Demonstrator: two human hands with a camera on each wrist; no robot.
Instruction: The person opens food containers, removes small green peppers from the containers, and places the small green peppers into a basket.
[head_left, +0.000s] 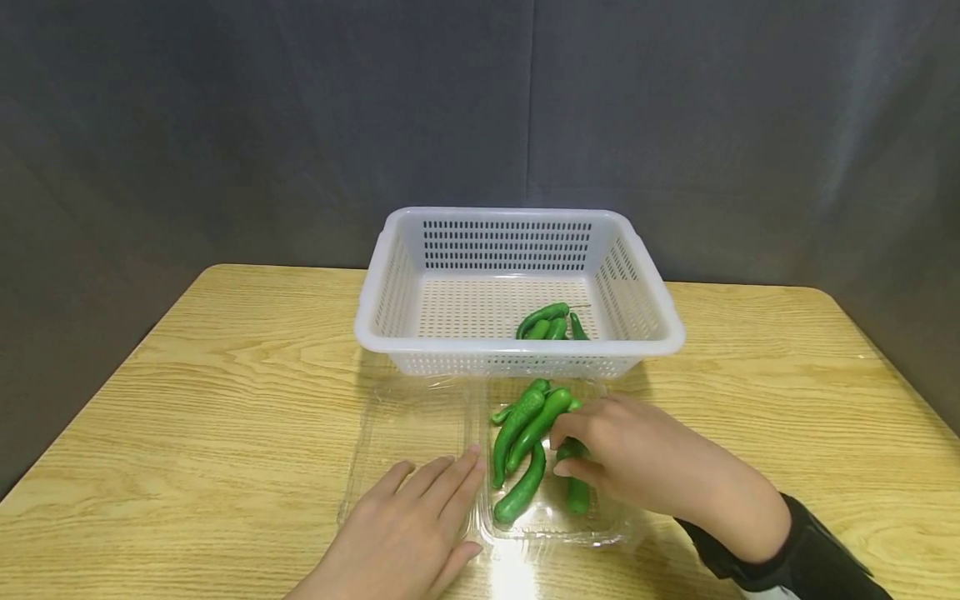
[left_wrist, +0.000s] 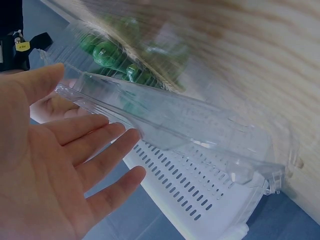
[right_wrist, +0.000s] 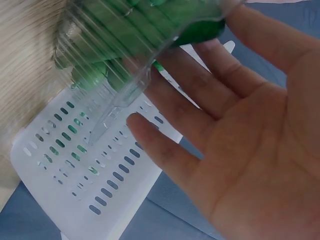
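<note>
A clear plastic clamshell box (head_left: 551,533) lies unfolded on the table, its lid half (head_left: 405,417) to the left. Several green chili peppers (head_left: 517,429) lie in the right half, side by side and partly overlapping. My right hand (head_left: 637,454) reaches over that half's right side and pinches a green chili pepper (right_wrist: 202,32) between thumb and fingers; the fingers hide part of it. With fingers extended, my left hand (head_left: 408,521) lies over the front of the lid half, fingertips near the fold. In the left wrist view, that palm (left_wrist: 45,175) shows beside the clear plastic edge.
A white perforated basket (head_left: 517,346) stands just behind the box, with several green chili peppers (head_left: 543,321) at its front right. The wooden table (head_left: 187,433) extends to both sides. A dark grey curtain (head_left: 480,100) hangs behind it.
</note>
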